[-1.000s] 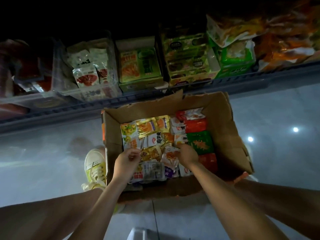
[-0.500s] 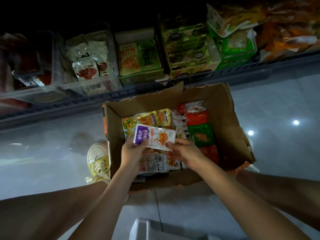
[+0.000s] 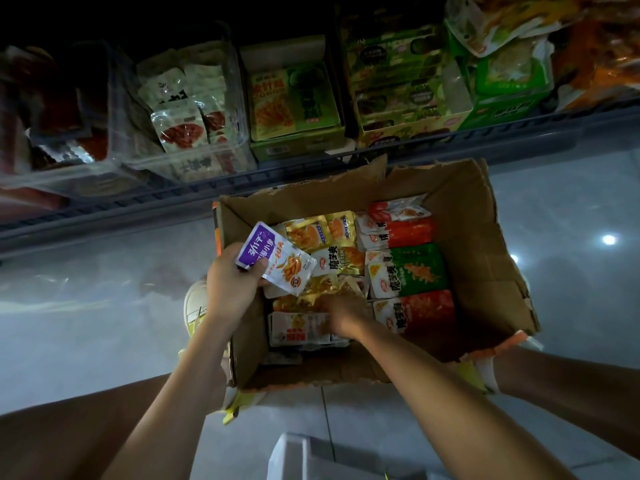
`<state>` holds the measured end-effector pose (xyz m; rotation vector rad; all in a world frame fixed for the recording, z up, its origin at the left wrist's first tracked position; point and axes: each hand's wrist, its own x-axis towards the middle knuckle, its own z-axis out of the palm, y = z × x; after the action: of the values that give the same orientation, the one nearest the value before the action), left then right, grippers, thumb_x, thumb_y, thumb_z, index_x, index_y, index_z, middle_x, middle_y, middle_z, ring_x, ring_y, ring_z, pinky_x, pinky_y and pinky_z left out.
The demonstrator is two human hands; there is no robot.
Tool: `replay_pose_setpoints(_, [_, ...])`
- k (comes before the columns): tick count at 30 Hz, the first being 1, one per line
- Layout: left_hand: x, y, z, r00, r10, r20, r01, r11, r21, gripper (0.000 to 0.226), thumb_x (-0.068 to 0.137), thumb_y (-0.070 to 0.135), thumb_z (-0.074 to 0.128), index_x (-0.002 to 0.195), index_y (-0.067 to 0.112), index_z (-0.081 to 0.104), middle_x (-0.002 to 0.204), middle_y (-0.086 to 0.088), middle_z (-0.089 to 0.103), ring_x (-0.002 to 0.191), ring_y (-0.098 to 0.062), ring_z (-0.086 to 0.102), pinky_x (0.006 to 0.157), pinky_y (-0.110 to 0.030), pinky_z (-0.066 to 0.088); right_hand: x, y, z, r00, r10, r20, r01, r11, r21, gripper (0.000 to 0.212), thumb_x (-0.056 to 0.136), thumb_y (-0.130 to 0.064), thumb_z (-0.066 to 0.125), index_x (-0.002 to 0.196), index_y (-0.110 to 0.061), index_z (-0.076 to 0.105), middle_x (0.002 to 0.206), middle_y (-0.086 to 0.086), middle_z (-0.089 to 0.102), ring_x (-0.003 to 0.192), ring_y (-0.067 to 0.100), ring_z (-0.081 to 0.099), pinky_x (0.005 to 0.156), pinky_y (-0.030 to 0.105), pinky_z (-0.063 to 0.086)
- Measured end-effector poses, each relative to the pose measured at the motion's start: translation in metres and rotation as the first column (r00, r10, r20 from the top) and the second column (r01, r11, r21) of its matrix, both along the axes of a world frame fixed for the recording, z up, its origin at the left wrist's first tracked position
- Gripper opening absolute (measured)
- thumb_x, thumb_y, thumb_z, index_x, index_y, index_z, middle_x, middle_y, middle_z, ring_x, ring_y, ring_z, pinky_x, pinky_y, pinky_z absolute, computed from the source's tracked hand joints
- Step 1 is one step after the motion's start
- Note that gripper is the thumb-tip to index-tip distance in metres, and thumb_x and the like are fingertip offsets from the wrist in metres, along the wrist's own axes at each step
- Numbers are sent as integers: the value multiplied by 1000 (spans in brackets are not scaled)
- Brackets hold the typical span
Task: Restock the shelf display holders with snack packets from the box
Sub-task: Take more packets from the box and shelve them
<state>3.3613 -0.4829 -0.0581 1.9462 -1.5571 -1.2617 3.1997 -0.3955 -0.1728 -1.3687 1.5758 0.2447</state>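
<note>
An open cardboard box (image 3: 481, 258) on the floor holds several snack packets: gold ones, red ones and a green packet (image 3: 412, 268). My left hand (image 3: 230, 282) holds a purple-and-white packet (image 3: 273, 259) over the box's left side. My right hand (image 3: 343, 315) reaches down among the gold packets (image 3: 322, 292) in the middle of the box; it is blurred, and its fingers are hidden among them. Above the box, the shelf (image 3: 207, 192) carries a clear holder (image 3: 194, 109) with white-and-red packets and a green display box (image 3: 294, 105).
More display boxes (image 3: 398, 77) and green and orange bags (image 3: 512, 64) fill the shelf to the right. A dim clear bin (image 3: 62, 119) stands at the left. A yellow-white shoe (image 3: 195, 306) is beside the box. A white object (image 3: 329, 459) lies on the tiled floor below.
Both hands lifted the purple-and-white packet out of the box. Now my left hand alone holds it further left, and my right hand has gone back down among the packets.
</note>
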Motion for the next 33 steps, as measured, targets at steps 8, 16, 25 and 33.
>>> replay_pose_setpoints(8, [-2,2,7,992,107,-62,-107,994,-7,28,88,16,66,114,15,56,115,-8,65,104,-24,63,84,-48,55,-55,12,46,836,-507,209,478,861,176,20,85,-25,69,100,-11,71,95,3,69,83,15,66,68,23,51])
replay_pose_setpoints(16, [-21,14,32,987,121,-105,-117,992,42,26,87,13,65,111,13,53,105,-6,64,97,-24,61,83,-44,54,-108,14,143,437,-754,490,750,606,264,17,88,-17,64,103,-12,69,102,5,73,94,19,70,85,36,54])
replay_pose_setpoints(25, [-52,23,101,839,209,-503,-115,970,212,17,89,2,59,106,2,60,95,-12,69,84,-23,66,63,-31,54,-97,-2,216,322,-629,707,788,593,168,18,91,-8,57,104,-15,68,106,6,72,100,20,67,89,33,52])
replay_pose_setpoints(33, [-52,16,129,781,212,-587,-47,958,283,13,96,5,49,107,8,56,86,-13,69,66,-24,69,60,-32,59,-81,-17,232,323,-623,712,827,552,108,20,94,-17,56,108,-10,69,106,7,72,102,24,67,91,39,51])
